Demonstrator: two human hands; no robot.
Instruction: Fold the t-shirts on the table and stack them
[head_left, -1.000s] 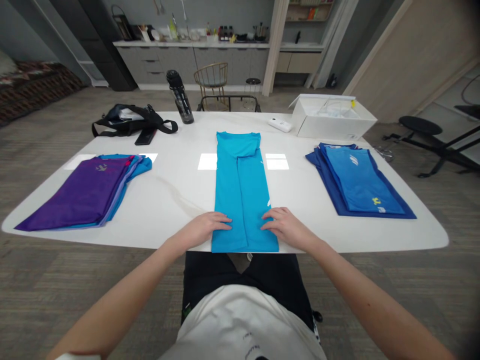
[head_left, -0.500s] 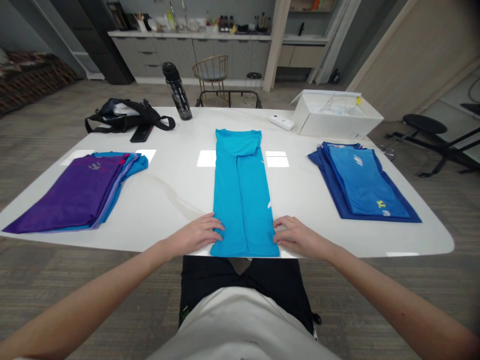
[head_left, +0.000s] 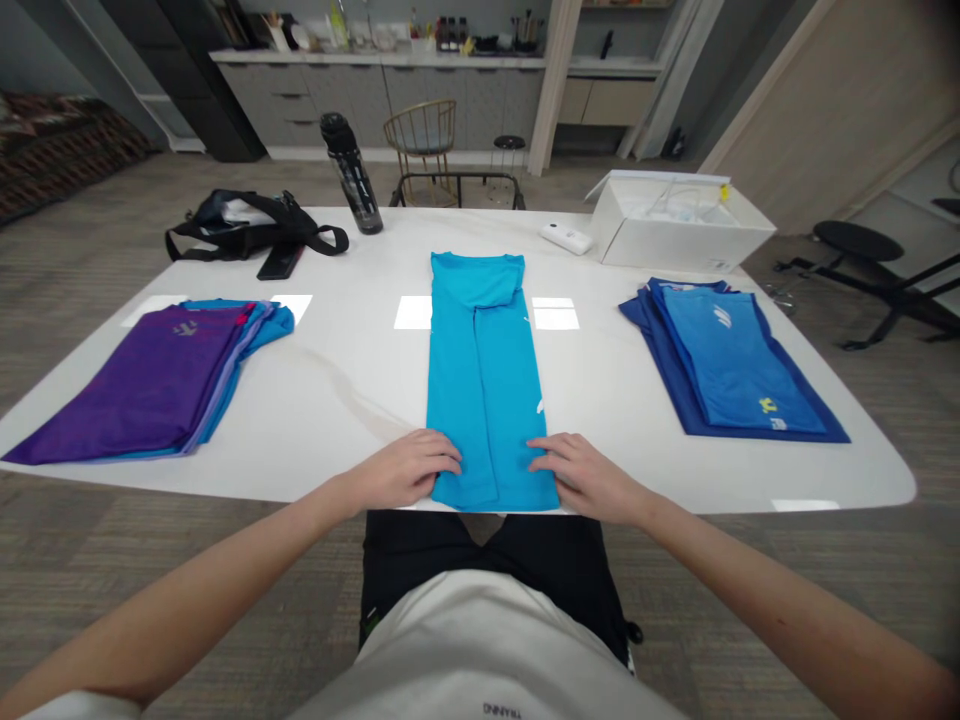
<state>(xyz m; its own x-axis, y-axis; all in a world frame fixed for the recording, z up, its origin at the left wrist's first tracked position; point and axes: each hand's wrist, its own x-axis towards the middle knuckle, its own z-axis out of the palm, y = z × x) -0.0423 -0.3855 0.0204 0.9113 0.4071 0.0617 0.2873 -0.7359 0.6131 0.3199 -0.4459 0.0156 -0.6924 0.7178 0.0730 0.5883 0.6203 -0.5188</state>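
A bright turquoise T-shirt (head_left: 487, 390) lies folded into a long, narrow strip on the table, its collar end far from me and its hem at the front edge. My left hand (head_left: 409, 468) grips the strip's lower left edge, fingers over the cloth and thumb tucked out of sight. At the lower right edge, my right hand (head_left: 589, 475) holds the cloth in the same way, fingertips on top and thumb low at the side. The lower left corner is drawn slightly inward.
Left on the white table (head_left: 352, 370) is a stack of purple and blue shirts (head_left: 150, 380); right, folded blue shirts (head_left: 750, 365). Toward the back are a black bag (head_left: 247, 228), a phone (head_left: 280, 262), a bottle (head_left: 351, 175), a white device (head_left: 566, 238) and a white box (head_left: 667, 240).
Both hands first slid outward off the cloth to its side edges, then came inward with fingers over it. The lower left corner has shifted inward. The view has tilted slightly.
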